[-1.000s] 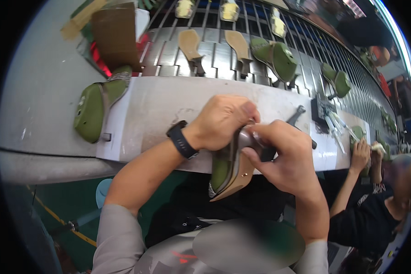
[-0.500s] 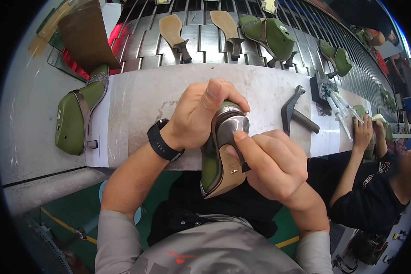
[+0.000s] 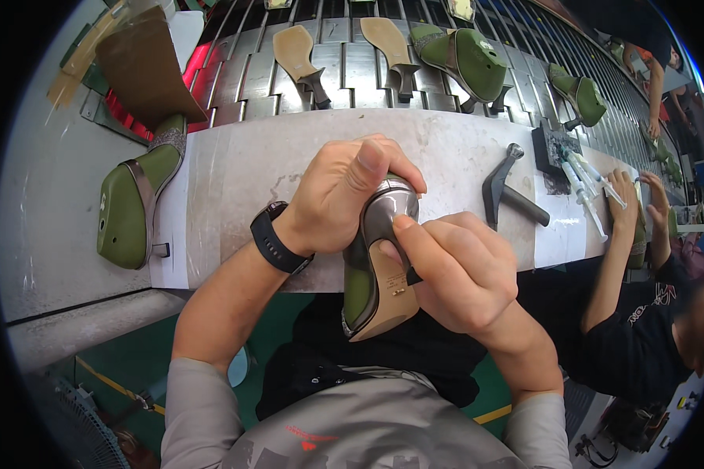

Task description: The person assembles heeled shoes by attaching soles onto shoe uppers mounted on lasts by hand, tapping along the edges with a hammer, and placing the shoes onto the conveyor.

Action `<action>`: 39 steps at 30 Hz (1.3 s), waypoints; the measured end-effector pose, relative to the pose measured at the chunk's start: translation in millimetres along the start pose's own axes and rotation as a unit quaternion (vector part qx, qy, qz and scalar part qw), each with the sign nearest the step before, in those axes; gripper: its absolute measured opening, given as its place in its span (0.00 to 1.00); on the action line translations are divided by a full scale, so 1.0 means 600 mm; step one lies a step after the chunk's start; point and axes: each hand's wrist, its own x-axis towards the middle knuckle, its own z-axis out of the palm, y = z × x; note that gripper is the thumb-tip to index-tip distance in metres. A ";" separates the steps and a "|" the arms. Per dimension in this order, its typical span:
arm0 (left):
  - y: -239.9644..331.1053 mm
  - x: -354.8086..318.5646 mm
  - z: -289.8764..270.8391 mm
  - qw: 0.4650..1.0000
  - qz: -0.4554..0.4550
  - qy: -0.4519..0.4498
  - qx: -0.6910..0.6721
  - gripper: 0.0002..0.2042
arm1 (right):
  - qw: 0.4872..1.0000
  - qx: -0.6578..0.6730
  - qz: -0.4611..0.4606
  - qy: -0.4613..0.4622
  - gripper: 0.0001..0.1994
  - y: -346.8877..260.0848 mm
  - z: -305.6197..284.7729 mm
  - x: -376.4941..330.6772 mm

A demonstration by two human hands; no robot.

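Upside down in front of me is a sandal on a green shoe last [image 3: 357, 291], its tan sole [image 3: 391, 303] facing up. My left hand [image 3: 338, 194] wraps round the back end of the last, thumb raised. With my right hand [image 3: 471, 273] I grip a shiny grey-brown shoe heel [image 3: 383, 213], thumb and fingers closed round it. The heel's wide end lies against the back of the shoe; its narrow tip is hidden by my right fingers. A hammer [image 3: 516, 195] with a dark handle lies on the bench to the right.
Another sandal on a last [image 3: 125, 211] lies on the bench [image 3: 235, 172] at left. Beyond the bench, a slatted conveyor [image 3: 250, 78] carries soles with heels and more sandals on lasts. Syringes [image 3: 583, 184] lean from a black holder. A co-worker's hands [image 3: 624, 203] work at far right.
The heel has moved up against the back of the shoe, closing the gap that showed there. My right hand shifted slightly with it; my left hand stays wrapped round the last.
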 end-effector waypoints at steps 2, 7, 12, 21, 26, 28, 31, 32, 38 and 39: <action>0.003 0.000 -0.001 1.000 0.004 -0.005 0.001 0.46 | 1.000 -0.004 0.000 0.001 0.17 -0.001 0.001 0.001; -0.009 0.016 -0.014 1.000 0.002 -0.007 -0.029 0.41 | 0.999 0.017 -0.019 -0.022 0.16 0.025 0.001 0.024; -0.028 0.054 -0.025 0.996 -0.036 -0.024 -0.082 0.32 | 0.999 0.003 0.026 -0.046 0.14 0.067 0.017 0.049; -0.050 0.063 -0.014 0.997 -0.044 0.056 -0.006 0.24 | 0.990 -0.031 0.105 -0.087 0.19 0.070 0.011 0.038; -0.050 0.066 -0.008 0.995 -0.053 0.073 0.034 0.24 | 0.848 0.189 0.474 -0.144 0.22 0.059 0.005 0.029; -0.055 0.064 -0.005 0.995 -0.034 0.090 0.034 0.23 | 0.786 0.291 0.527 -0.140 0.19 0.051 0.019 0.030; -0.049 0.065 -0.008 0.996 -0.038 0.071 0.027 0.23 | 0.806 0.238 0.509 -0.185 0.16 0.065 0.021 0.024; -0.052 0.065 -0.008 0.996 -0.039 0.073 0.025 0.23 | 0.806 0.237 0.509 -0.188 0.16 0.063 0.024 0.025; -0.055 0.065 -0.008 0.995 -0.045 0.083 0.042 0.22 | 0.812 0.247 0.503 -0.164 0.14 0.059 0.031 0.024; -0.056 0.065 -0.006 0.994 -0.034 0.091 0.046 0.22 | 0.816 0.248 0.499 -0.157 0.14 0.060 0.031 0.021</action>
